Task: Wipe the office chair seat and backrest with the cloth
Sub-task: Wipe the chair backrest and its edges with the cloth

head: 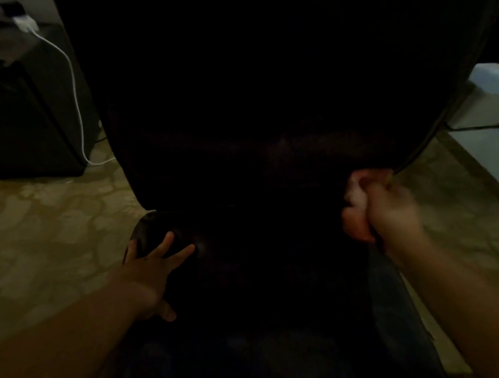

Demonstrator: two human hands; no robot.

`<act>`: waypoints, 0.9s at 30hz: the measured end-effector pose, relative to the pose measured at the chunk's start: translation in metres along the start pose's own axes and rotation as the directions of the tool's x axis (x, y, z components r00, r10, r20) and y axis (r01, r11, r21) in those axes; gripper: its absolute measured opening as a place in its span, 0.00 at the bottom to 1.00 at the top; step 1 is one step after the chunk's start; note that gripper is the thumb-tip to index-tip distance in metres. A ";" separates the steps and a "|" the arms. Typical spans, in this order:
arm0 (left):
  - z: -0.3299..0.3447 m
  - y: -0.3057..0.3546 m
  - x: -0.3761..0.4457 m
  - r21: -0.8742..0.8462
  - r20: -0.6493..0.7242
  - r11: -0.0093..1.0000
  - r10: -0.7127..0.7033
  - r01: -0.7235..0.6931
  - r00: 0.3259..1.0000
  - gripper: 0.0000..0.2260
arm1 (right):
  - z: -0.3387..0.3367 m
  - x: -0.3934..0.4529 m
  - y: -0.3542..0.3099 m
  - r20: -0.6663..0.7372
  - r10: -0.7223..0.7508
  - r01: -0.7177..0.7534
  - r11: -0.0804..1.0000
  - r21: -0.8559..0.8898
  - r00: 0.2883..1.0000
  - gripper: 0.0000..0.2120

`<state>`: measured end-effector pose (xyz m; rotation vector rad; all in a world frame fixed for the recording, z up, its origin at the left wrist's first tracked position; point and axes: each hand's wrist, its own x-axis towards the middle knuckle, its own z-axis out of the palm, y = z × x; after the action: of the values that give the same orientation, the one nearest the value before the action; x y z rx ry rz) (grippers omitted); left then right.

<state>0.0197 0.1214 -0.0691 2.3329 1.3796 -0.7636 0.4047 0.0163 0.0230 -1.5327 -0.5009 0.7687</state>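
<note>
A dark office chair fills the middle of the dim view: its backrest rises ahead and its seat lies below. My left hand rests with spread straight fingers on the seat's left rear corner. My right hand grips a bunched pinkish cloth against the right side, where the backrest's lower corner meets the seat. Most of the cloth is hidden by the hand and the blur.
A black cabinet stands at the left with a white cable hanging from a plug on top. A pale box-like object sits at the right. Patterned floor surrounds the chair.
</note>
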 end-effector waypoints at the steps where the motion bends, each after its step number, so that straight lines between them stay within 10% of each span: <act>1: 0.000 0.000 -0.001 -0.008 -0.001 1.000 -0.006 0.006 1.000 0.63 | 0.000 0.000 -0.004 0.020 -0.013 0.012 1.000 0.021 1.000 0.16; 9: 0.005 -0.007 0.001 -0.039 -0.006 0.999 -0.007 0.007 1.000 0.65 | 0.013 0.048 0.039 0.042 0.334 -0.335 0.942 0.009 0.942 0.17; 15: -0.005 0.002 -0.004 0.029 -0.010 1.000 0.006 -0.006 1.000 0.64 | 0.021 0.002 0.002 0.105 0.108 -0.104 0.993 -0.048 0.989 0.21; 22: -0.003 -0.004 -0.003 -0.031 0.024 1.000 0.004 -0.003 1.000 0.66 | 0.019 0.052 0.047 0.062 0.347 -0.346 0.938 -0.026 0.936 0.15; 27: -0.017 0.012 -0.015 0.055 0.048 0.998 0.008 -0.011 0.999 0.60 | 0.029 0.014 0.009 0.140 0.182 -0.183 0.983 -0.003 0.973 0.23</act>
<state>0.0296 0.1140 -0.0460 2.3452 1.3428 -0.8601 0.3917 0.0453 0.0118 -1.5366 -0.4628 1.0251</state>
